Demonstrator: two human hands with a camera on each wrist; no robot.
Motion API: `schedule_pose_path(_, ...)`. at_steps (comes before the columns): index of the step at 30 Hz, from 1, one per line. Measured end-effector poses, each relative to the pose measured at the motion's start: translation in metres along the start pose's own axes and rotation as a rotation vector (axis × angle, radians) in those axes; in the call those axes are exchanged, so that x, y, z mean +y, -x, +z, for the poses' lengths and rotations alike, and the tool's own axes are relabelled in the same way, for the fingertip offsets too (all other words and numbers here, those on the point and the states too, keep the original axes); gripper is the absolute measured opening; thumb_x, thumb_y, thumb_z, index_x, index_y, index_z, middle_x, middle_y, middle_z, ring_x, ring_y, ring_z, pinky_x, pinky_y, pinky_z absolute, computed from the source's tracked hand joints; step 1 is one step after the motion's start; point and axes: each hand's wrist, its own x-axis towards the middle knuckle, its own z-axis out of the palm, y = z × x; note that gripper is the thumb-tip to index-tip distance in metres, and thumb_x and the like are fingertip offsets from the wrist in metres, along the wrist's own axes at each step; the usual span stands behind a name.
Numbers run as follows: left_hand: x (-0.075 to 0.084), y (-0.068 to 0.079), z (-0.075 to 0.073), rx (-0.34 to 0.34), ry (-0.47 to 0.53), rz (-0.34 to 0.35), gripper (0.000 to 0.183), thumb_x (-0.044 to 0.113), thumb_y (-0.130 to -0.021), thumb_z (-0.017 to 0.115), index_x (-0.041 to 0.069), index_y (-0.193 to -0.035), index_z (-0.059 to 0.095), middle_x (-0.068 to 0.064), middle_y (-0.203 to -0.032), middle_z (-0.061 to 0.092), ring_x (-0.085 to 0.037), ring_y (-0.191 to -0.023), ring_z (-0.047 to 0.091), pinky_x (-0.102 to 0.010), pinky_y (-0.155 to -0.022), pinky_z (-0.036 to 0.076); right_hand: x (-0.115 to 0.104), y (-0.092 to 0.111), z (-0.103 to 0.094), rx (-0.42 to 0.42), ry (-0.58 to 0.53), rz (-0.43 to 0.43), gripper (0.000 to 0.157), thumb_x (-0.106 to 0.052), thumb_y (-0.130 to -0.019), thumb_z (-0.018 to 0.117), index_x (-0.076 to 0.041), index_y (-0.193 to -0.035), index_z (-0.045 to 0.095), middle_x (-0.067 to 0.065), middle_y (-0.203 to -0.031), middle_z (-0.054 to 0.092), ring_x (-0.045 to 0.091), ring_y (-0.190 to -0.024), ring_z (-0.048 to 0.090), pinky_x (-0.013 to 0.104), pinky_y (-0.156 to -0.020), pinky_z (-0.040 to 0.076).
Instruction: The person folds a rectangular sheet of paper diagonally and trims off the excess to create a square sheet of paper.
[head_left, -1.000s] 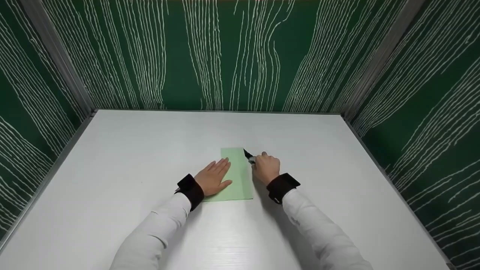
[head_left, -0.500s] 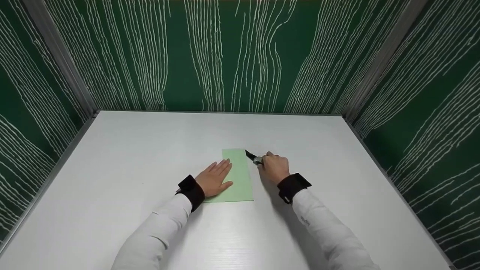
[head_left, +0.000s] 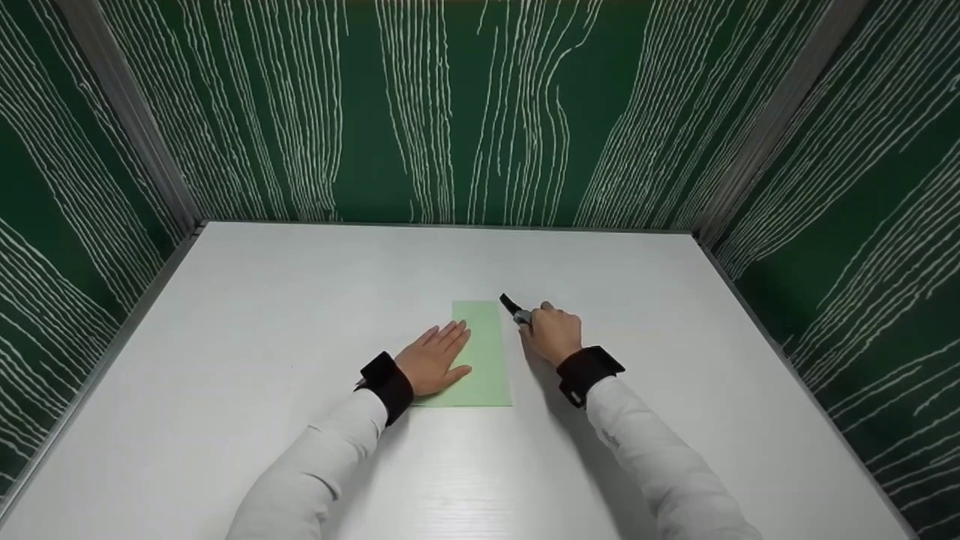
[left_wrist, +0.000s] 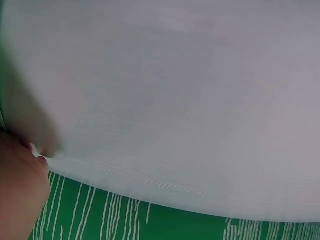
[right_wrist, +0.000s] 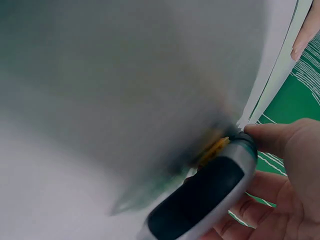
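A light green sheet of paper [head_left: 489,360] lies on the white table. My left hand [head_left: 433,358] rests flat across its left part, fingers straight and thumb out to the side; only a bit of that hand [left_wrist: 20,185] enters the left wrist view. To the right of the sheet, my right hand [head_left: 553,332] grips a utility knife [head_left: 520,315] by its handle. The dark blade points away to the upper left, its tip just past the sheet's far right corner. In the right wrist view the knife [right_wrist: 200,197] shows a black-and-grey handle and a yellow part.
The white table [head_left: 315,277] ends at a dark frame in front of green walls [head_left: 375,112] covered in wavy white lines. Grey posts [head_left: 124,112] stand at the corners. Dark bands [head_left: 390,386] sit on both wrists over white sleeves.
My right hand has moved right, away from the sheet's edge, and the knife's tip has shifted up and right past the corner. My left hand stays on the paper.
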Motion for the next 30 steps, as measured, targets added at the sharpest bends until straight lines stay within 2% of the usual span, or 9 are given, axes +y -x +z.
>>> schedule_pose_path(2,0.000,-0.001,0.000,0.010,0.000,0.003,0.070,0.047,-0.109,0.038,0.005,-0.164,0.023,-0.012,-0.173,0.021,-0.027,-0.162,0.020,-0.044,-0.132,0.020,-0.003,0.000,-0.008,-0.030,-0.005,0.017,0.030,-0.022,-0.090,0.077,0.006,-0.080,0.072,0.018,-0.079,0.067,0.038,-0.066,0.069,0.050,-0.056,0.057)
schedule_pose_path(4,0.001,-0.001,0.000,0.017,0.011,0.008,0.070,0.046,-0.109,0.039,0.004,-0.163,0.024,-0.013,-0.173,0.022,-0.028,-0.162,0.021,-0.044,-0.132,0.020,-0.001,0.000,-0.007,-0.048,-0.002,0.025,0.030,-0.023,-0.091,0.076,0.005,-0.082,0.072,0.018,-0.080,0.067,0.038,-0.068,0.070,0.051,-0.057,0.057)
schedule_pose_path(10,0.001,0.000,-0.001,-0.023,0.004,-0.007,0.072,0.048,-0.109,0.036,0.006,-0.165,0.018,-0.011,-0.174,0.016,-0.026,-0.163,0.016,-0.043,-0.133,0.016,0.010,0.007,-0.013,-0.117,-0.019,0.036,0.026,-0.023,-0.092,0.075,0.003,-0.091,0.073,0.018,-0.086,0.067,0.038,-0.075,0.069,0.053,-0.060,0.058)
schedule_pose_path(15,0.005,0.003,-0.006,-0.030,0.016,-0.018,0.072,0.046,-0.110,0.037,0.004,-0.164,0.018,-0.012,-0.174,0.017,-0.027,-0.163,0.017,-0.044,-0.133,0.016,0.024,0.014,-0.017,-0.151,-0.050,0.018,0.024,-0.024,-0.093,0.074,-0.001,-0.100,0.074,0.018,-0.092,0.068,0.037,-0.080,0.066,0.053,-0.062,0.057)
schedule_pose_path(21,0.011,0.008,-0.015,-0.020,0.033,0.000,0.070,0.042,-0.110,0.038,0.000,-0.163,0.021,-0.016,-0.172,0.020,-0.031,-0.162,0.020,-0.047,-0.133,0.018,0.039,0.020,-0.020,-0.193,-0.075,-0.032,0.026,-0.025,-0.095,0.072,-0.004,-0.110,0.074,0.017,-0.102,0.069,0.036,-0.085,0.064,0.052,-0.066,0.058)
schedule_pose_path(25,0.010,0.007,-0.013,-0.005,0.031,0.006,0.070,0.043,-0.110,0.038,0.001,-0.163,0.021,-0.015,-0.172,0.020,-0.030,-0.162,0.020,-0.047,-0.133,0.018,0.046,0.024,-0.021,-0.215,-0.093,-0.086,0.031,-0.025,-0.097,0.070,-0.005,-0.120,0.073,0.016,-0.107,0.069,0.036,-0.090,0.064,0.051,-0.067,0.059)
schedule_pose_path(30,0.006,0.006,-0.007,0.027,0.046,0.012,0.070,0.043,-0.109,0.039,0.001,-0.162,0.023,-0.015,-0.172,0.022,-0.030,-0.161,0.022,-0.048,-0.132,0.019,0.052,0.028,-0.025,-0.222,-0.117,-0.160,0.032,-0.025,-0.098,0.069,-0.005,-0.123,0.072,0.017,-0.110,0.068,0.035,-0.092,0.063,0.051,-0.068,0.057)
